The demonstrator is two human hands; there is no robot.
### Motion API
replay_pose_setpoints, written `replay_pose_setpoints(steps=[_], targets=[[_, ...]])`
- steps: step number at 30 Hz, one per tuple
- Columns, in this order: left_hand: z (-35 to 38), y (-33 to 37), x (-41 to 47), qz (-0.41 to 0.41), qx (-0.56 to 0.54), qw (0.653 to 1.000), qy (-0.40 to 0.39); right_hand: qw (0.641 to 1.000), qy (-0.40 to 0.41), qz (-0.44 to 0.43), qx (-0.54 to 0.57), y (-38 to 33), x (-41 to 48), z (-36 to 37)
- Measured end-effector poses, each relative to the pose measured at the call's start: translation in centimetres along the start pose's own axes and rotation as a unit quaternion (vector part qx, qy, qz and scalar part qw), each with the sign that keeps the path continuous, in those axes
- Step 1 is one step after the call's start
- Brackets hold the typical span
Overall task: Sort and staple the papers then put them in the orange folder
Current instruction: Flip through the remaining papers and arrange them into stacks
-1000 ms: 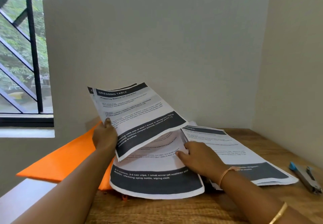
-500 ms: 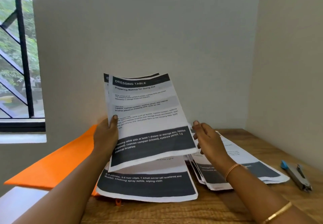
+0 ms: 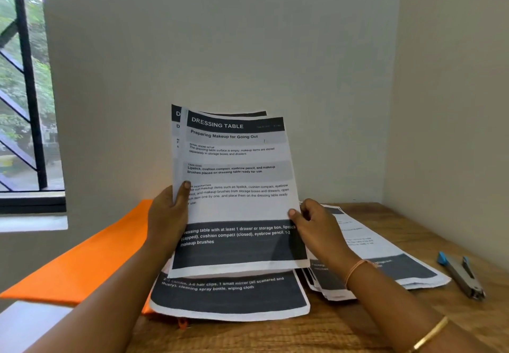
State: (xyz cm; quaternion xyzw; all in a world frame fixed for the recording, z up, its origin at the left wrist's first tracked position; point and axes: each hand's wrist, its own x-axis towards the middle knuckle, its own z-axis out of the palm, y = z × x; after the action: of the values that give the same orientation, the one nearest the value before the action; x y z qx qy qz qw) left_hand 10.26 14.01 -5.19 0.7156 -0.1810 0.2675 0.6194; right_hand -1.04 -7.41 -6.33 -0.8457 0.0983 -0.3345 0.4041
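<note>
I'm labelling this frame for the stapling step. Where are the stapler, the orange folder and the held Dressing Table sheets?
stapler (image 3: 460,275), head view, on its grey metal body.
orange folder (image 3: 82,264), head view, on its bare cover.
Dressing Table sheets (image 3: 237,159), head view, middle of the top page.

A plain pale grey wall (image 3: 220,35) rises beyond the left hand (image 3: 165,215), meeting a second pale wall (image 3: 454,91) right of the right hand (image 3: 316,226). Beneath them lies a brown wood-grain tabletop (image 3: 407,223). Well left of them, daylight enters a black-barred window (image 3: 24,91).
</note>
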Motion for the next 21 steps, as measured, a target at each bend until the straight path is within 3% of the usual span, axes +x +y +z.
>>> replay_pose_setpoints(steps=[7, 11, 21], targets=[[-0.2, -0.4, 0.2, -0.032, -0.027, 0.999, -0.024, 1.000, -0.003, 0.011, 0.020, 0.1, 0.0, -0.4], [-0.2, -0.2, 0.1, -0.034, -0.027, 0.999, -0.023, 0.998, 0.037, -0.021, -0.040, 0.4, -0.1, -0.7], [-1.5, -1.8, 0.8, -0.095, -0.004, 0.992, 0.079, 0.992, 0.120, 0.028, -0.014, 2.6, 1.5, -3.0]])
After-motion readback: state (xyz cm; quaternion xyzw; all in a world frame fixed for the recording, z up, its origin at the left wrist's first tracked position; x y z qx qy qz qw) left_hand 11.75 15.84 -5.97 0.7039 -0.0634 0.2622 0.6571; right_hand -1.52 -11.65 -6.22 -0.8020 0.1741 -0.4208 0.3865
